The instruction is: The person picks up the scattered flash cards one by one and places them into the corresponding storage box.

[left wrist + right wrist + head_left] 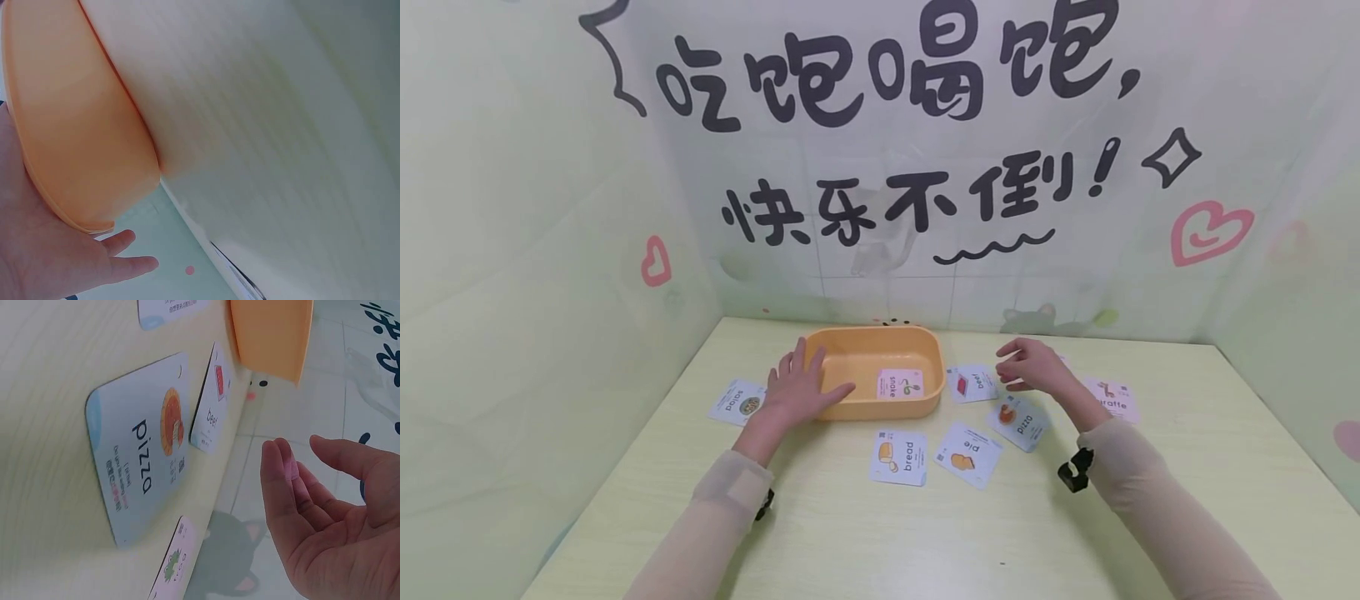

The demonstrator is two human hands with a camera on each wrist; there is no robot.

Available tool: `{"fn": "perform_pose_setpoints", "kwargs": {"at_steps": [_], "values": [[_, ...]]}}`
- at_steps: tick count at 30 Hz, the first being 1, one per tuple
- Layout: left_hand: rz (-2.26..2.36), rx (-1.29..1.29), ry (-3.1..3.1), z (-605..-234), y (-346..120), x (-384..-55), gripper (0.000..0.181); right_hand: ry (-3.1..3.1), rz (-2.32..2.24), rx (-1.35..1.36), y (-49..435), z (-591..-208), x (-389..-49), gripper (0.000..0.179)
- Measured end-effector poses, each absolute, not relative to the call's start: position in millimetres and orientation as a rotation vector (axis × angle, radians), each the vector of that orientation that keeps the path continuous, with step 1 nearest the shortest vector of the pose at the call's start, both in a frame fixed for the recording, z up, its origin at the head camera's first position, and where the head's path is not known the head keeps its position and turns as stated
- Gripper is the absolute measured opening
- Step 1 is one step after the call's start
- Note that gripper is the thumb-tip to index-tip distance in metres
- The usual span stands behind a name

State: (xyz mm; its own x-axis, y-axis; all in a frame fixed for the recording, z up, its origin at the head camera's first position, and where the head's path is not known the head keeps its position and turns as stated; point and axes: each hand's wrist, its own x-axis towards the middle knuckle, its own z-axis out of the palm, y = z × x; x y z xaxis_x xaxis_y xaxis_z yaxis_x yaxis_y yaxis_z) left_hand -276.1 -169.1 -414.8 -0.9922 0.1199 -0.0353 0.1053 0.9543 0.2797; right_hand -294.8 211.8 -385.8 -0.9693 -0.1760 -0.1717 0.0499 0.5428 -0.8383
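Note:
My left hand point(793, 392) lies spread over the left end of an orange plastic tray point(842, 410), its palm side against the rim in the left wrist view. Inside the tray sits a pink-edged snake card point(901, 384). With loosely bent fingers and nothing in them, my right hand point(1032, 367) hovers over the table right of the tray. Nearest to it are the beef card point(972, 383) and the pizza card point(134, 450). A pink card with a green animal point(175, 562) lies behind that hand, mostly hidden in the head view.
In front of the tray are a bread card point(898, 457) and a pie card point(969, 455). A salad card point(737, 402) lies to the left, partly behind the left hand. The giraffe card point(1114, 400) is at the right, near the right forearm. Printed sheets point(880, 167) wall the table's back and sides.

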Motion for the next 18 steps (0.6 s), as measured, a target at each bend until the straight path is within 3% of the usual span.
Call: {"fn": "perform_pose_setpoints", "kwargs": {"at_steps": [18], "values": [[0.431, 0.162, 3.053, -414.7, -168.2, -275.4, 0.098, 2.534, -1.408, 0.002, 274.0, -385.8, -282.8, 0.048]]}}
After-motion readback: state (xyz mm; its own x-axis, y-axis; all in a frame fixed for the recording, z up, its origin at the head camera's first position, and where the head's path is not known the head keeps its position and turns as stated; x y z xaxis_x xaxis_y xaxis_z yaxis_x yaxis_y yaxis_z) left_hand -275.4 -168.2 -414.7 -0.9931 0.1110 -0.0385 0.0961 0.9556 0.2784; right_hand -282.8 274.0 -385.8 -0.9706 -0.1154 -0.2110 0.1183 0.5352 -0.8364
